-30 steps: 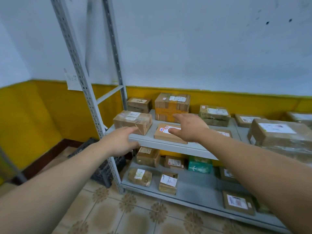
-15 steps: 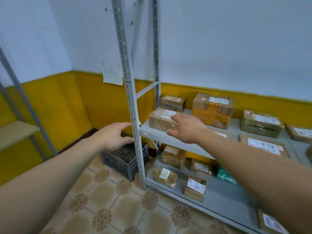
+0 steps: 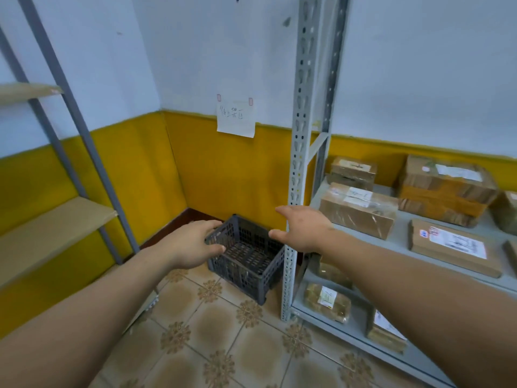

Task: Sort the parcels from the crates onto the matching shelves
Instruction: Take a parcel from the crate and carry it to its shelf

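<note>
- My two hands are held out in front of me, apart, with nothing in either. My left hand (image 3: 193,245) is spread at the centre of the frame. My right hand (image 3: 303,231) is just to its right, fingers loose and straight.
- One dark grey plastic lattice crate (image 3: 249,264) sits on the floor at lower centre, in the room's corner, just beside the rack's front post. Its walls and bottom are grids of slots. My left fingertips overlap its near rim; I cannot tell whether they touch it.
- One grey perforated-steel shelving rack (image 3: 296,163) fills the right side, with two shelves in view.
- On the upper shelf I count four whole parcels:
  - a small brown cardboard box (image 3: 354,170) at the back
  - a long cardboard box under glossy clear tape (image 3: 358,211)
  - a large cardboard box banded with orange tape (image 3: 444,191)
  - a flat cardboard parcel with a white label (image 3: 453,247)
- Two more parcels are cut off at the right edge.
- On the lower shelf I count three: two lumpy clear-wrapped packets (image 3: 327,302) and one small labelled box (image 3: 386,330).
- One white handwritten paper sheet (image 3: 236,119) hangs on the wall at upper centre, held by two pink tabs.
- One second rack with tan flat boards (image 3: 56,222) stands at the left, with two boards on slanting grey legs.
- The beige square floor tiles (image 3: 195,312) are glossy, each corner marked with a brown flower.
</note>
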{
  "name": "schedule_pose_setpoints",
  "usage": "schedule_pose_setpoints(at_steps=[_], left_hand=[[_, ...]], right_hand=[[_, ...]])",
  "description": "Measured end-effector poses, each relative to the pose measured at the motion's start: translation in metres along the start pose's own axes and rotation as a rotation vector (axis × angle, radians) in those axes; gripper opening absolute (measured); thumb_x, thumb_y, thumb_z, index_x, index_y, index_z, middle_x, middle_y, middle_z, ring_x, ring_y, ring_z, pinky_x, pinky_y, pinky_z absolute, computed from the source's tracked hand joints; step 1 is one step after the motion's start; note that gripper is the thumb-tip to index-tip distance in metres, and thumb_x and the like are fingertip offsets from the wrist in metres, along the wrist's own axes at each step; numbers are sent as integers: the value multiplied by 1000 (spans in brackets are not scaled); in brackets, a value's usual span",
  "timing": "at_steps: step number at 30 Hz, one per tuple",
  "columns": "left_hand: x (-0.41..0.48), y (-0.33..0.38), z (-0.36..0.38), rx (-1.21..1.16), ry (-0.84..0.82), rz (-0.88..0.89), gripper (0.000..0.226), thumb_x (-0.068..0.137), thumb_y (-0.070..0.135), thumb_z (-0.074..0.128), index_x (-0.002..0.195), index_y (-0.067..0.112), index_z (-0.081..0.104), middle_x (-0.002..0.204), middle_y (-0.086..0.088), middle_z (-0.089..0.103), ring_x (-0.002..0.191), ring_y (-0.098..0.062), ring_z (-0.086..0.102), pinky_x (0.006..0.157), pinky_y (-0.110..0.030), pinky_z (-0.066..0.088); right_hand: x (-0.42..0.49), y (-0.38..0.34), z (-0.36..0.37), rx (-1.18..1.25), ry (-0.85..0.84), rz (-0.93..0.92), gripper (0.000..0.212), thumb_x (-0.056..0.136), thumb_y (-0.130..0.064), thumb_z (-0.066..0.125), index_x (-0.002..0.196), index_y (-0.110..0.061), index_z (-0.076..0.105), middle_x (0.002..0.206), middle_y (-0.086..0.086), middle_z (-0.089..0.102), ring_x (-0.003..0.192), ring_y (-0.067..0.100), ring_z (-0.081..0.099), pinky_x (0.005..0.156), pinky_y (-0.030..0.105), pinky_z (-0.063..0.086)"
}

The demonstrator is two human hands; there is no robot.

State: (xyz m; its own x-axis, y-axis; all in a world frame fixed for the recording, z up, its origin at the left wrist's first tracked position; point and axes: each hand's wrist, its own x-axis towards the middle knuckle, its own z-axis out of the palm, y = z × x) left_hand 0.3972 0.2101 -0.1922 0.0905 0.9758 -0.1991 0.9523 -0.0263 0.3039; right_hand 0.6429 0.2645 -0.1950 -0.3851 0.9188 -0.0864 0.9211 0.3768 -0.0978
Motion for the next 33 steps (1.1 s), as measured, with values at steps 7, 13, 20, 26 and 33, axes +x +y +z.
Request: schedule_pose_setpoints(at_steps=[7, 13, 20, 26, 33], left_hand=[[79, -62, 0, 21, -47, -17, 73, 92, 49, 58, 153, 28, 23, 159, 5, 25, 144, -17, 28, 114, -37, 30], [177, -108, -13, 55, -110, -36, 70, 93, 46, 56, 152, 33, 23, 156, 3, 33, 140, -19, 33, 112, -37, 32], [272, -164, -21, 30, -215, -87, 69, 94, 44, 55, 153, 25, 24, 158, 0, 27, 143, -19, 29, 113, -32, 28], [403, -242, 4, 149, -311, 41, 94, 66, 91, 36, 147, 43, 26, 156, 10, 32, 135, -11, 41, 107, -38, 41], [558, -316, 36, 199, -536, 172, 59, 91, 61, 45, 145, 37, 34, 132, 7, 57, 90, -6, 57, 59, -18, 38]], right_hand=[[119, -37, 18, -7, -29, -69, 75, 96, -66, 42, 156, -24, 25, 156, 5, 38, 140, 31, 39, 110, 45, 39], [258, -39, 36, 54, -64, -37, 77, 95, -69, 41, 156, -25, 25, 157, 6, 37, 141, 31, 38, 109, 46, 41], [365, -31, 55, 118, -200, 72, 70, 97, -66, 41, 150, -21, 34, 152, 10, 42, 135, 33, 43, 106, 45, 43], [451, -14, 93, 186, -270, 228, 72, 98, -64, 42, 153, -20, 30, 155, 10, 39, 138, 32, 40, 108, 43, 41], [548, 1, 176, 373, -400, 494, 75, 99, -64, 40, 158, -23, 20, 157, 8, 36, 134, 32, 45, 104, 45, 45]])
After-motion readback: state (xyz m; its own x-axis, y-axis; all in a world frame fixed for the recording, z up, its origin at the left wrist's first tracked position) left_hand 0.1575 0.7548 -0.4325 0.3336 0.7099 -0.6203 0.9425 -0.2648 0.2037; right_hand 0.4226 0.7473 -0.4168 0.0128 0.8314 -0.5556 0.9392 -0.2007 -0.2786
